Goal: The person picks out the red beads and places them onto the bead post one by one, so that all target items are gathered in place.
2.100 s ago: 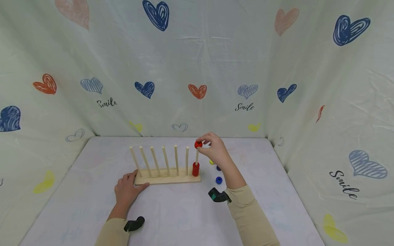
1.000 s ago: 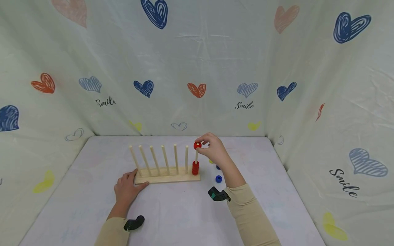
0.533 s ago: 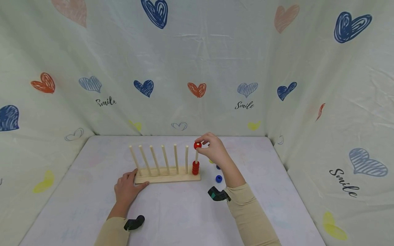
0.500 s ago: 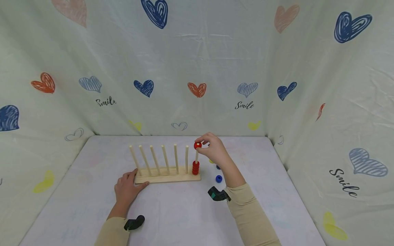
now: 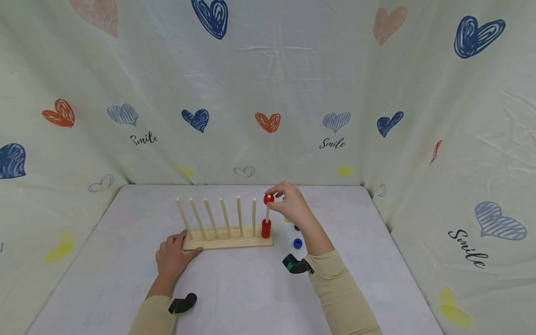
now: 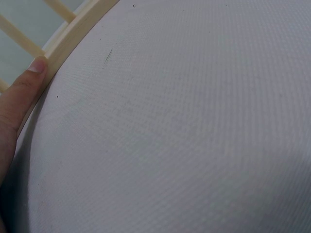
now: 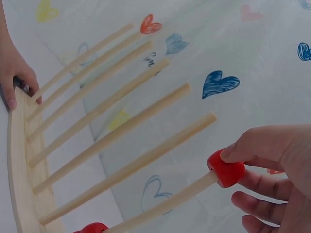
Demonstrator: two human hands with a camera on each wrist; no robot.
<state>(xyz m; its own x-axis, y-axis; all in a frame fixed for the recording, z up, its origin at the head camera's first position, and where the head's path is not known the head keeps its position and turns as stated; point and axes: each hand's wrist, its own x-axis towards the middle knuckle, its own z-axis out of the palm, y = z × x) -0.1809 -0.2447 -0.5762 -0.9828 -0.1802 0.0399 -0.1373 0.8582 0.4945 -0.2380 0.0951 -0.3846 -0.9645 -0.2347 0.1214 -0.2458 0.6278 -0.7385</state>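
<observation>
My left hand (image 5: 172,256) grips the left end of a pale wooden peg rack (image 5: 230,244), its thumb along the front edge. At the rack's other end my right hand (image 5: 293,204) pinches a red bead (image 7: 227,167) between thumb and fingers. That bead sits around the top of the rightmost peg (image 7: 165,201), whose tip shows through the hole in the head view. Lower on this peg is a stack of red beads (image 5: 265,229), resting at the base. The other pegs carry no beads.
To the right of the rack lie a blue bead (image 5: 298,243), a darker blue bead (image 5: 297,228) and a yellow bead (image 5: 286,220), the last two partly hidden by the right arm. A heart-patterned curtain (image 5: 293,83) rises behind the white table (image 5: 234,293).
The red bead and my right hand have come down very slightly, and the peg's tip now shows through the bead. My left hand stays on the rack; the head view has shifted a little.
</observation>
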